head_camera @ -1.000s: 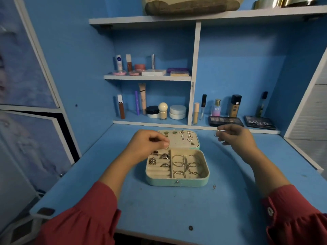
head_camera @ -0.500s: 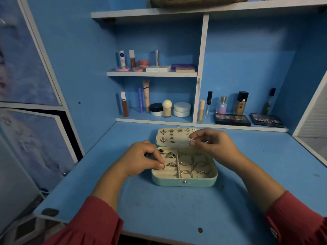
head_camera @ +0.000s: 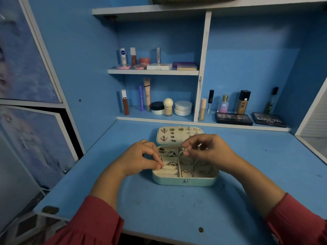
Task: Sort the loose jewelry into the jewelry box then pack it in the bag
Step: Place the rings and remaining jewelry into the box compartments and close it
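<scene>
Jewelry box (head_camera: pixel 184 179) open, right hand (head_camera: pixel 210 151) pinching ring (head_camera: pixel 183 152), left hand (head_camera: pixel 139 159) pinching

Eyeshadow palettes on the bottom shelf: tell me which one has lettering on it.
The right-hand palette, nearest the right wall: its black lid reads MATTE in large letters. The other palette, just left of it, shows rows of eyeshadow pans and no large lettering.

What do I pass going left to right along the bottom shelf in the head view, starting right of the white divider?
Beige tube → dark-capped clear tube → perfume bottle → foundation bottle → slim dark-capped bottle. Two flat makeup palettes lie in front of these.
</scene>
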Action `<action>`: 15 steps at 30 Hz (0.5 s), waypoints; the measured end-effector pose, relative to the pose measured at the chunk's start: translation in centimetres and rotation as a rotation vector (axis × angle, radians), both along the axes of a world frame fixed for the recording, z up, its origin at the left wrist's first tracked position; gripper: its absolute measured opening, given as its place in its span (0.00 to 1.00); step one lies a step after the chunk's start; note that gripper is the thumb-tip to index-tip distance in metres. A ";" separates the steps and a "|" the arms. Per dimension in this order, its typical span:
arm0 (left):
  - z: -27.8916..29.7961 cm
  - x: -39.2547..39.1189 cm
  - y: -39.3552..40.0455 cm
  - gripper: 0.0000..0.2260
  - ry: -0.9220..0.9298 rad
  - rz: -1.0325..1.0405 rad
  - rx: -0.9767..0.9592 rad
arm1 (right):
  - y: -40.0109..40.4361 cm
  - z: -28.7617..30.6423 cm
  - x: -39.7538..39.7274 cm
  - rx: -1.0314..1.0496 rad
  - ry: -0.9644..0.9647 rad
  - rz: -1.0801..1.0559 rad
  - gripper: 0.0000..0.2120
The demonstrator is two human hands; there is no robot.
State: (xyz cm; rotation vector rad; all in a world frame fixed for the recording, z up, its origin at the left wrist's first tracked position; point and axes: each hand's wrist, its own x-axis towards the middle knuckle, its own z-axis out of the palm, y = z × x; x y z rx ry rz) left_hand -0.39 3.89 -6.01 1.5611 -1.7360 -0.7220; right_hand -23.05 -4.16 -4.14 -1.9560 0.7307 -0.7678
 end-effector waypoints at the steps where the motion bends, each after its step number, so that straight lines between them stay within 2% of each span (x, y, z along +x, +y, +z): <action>1: 0.0 0.0 0.0 0.14 0.002 -0.001 -0.006 | 0.2 -0.1 0.1 -0.006 0.007 0.008 0.09; 7: -0.1 0.2 -0.1 0.17 0.016 0.028 -0.041 | 1.6 -0.7 1.3 -0.033 0.083 0.058 0.06; 15: -0.1 0.1 -0.1 0.15 0.023 0.017 -0.032 | 2.4 -1.0 1.9 -0.116 0.216 0.045 0.06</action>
